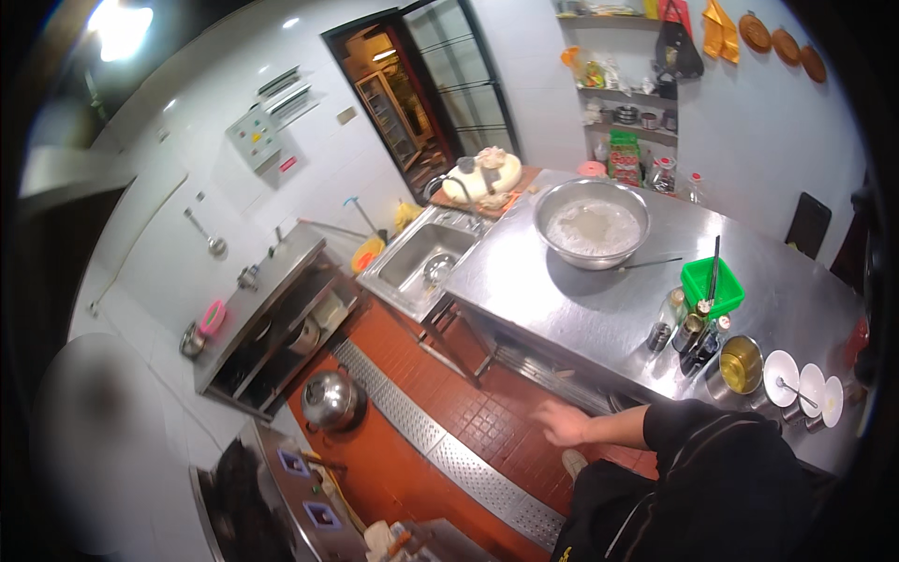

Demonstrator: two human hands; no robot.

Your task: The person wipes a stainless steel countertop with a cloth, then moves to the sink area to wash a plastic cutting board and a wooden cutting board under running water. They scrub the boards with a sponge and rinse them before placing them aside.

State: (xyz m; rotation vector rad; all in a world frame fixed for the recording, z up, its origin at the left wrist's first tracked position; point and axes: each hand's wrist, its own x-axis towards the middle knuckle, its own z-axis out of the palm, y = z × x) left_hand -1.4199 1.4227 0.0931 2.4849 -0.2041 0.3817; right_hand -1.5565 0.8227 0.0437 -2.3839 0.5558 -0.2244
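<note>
My right hand hangs over the red tiled floor, beside the near edge of a long stainless steel table. It looks bare and holds nothing, with fingers loosely apart and slightly blurred. My left hand is out of view. On the table stands a large metal basin of cloudy, frothy liquid. A thin dark stick lies beside it. Farther right are a green plastic basket with chopsticks, several sauce bottles, a metal pot of yellow liquid and white bowls.
A sink adjoins the table, with a cutting board behind it. On the floor sit a lidded steel pot and a perforated metal drain cover. A steel shelf unit and a stove counter stand left. A doorway opens behind.
</note>
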